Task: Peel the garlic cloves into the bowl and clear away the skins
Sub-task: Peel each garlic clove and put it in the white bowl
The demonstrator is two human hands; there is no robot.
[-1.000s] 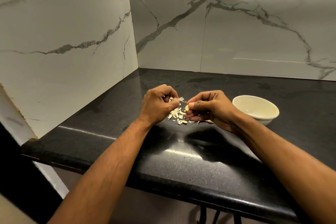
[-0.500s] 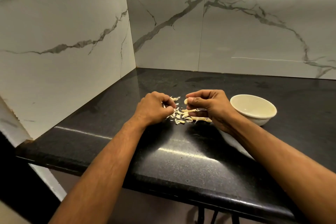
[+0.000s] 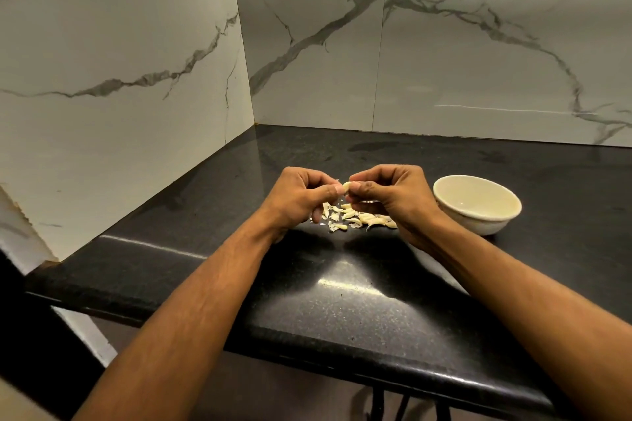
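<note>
Both hands pinch one garlic clove [image 3: 346, 185] above the scattered skins [image 3: 355, 218].

Left hand [image 3: 301, 200] curled, thumb tip against the clove's left end; right hand [image 3: 393, 196] curled, thumb and forefinger gripping its right end. Forearms reach in from the bottom corners, wrists raised off the black countertop [image 3: 342, 297]. Clove held in the air between the hands, over the skins pile. Cream bowl [image 3: 477, 203] sits just right of the right hand; contents cannot be told.

The one camera sits on the person's head, looking forward and down from close above the dark bench [image 3: 342, 301], facing the marble corner wall [image 3: 342, 61] behind it.
</note>
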